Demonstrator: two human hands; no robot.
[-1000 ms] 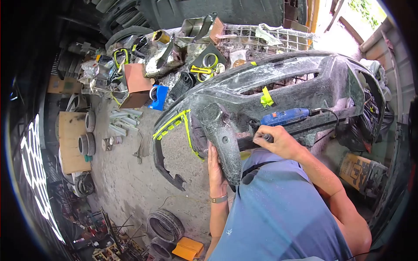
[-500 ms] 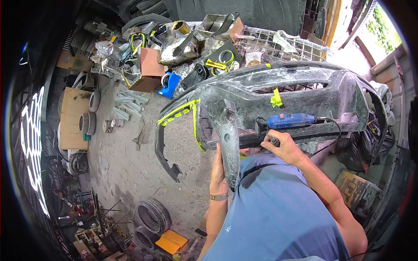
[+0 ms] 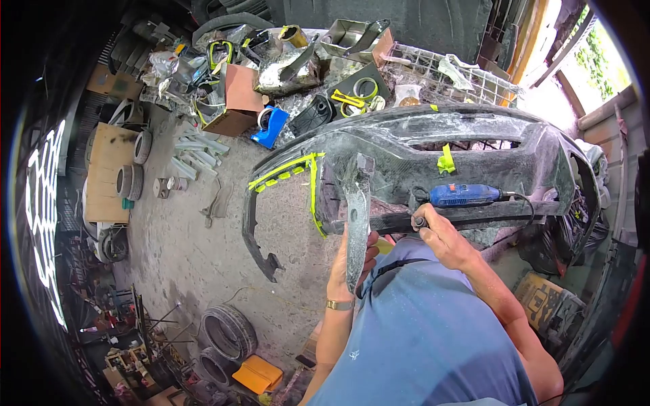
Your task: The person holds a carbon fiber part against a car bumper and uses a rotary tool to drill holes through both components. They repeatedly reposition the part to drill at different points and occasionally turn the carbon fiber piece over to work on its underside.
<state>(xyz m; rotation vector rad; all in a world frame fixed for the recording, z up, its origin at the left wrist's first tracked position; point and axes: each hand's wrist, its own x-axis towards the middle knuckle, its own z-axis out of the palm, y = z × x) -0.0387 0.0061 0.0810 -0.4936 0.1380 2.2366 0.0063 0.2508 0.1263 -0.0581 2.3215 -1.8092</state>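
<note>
A long grey, dusty curved piece (image 3: 357, 223) stands roughly upright in my left hand (image 3: 340, 267), whose fingers wrap round its lower half. My right hand (image 3: 440, 237) grips a small dark handpiece (image 3: 419, 222), its end pointing toward the curved piece without touching it. Just above my right hand, a blue rotary tool (image 3: 464, 195) with a black cable rests on the large dark car bumper (image 3: 399, 162). Yellow-green tape (image 3: 313, 193) lines the bumper's left opening, and another scrap of tape (image 3: 445, 160) sticks up from its middle.
Behind the bumper, a cluttered table holds a cardboard box (image 3: 233, 101), a blue tape dispenser (image 3: 271, 128), tape rolls and a wire rack (image 3: 460, 71). Tyres (image 3: 229, 333) and an orange item (image 3: 258, 374) lie on the floor at lower left. A black bag (image 3: 552, 237) is at right.
The curved piece has turned to show its narrower side, and my left fingers now show around it. My right hand has shifted slightly right and down; the whole view has shifted a little.
</note>
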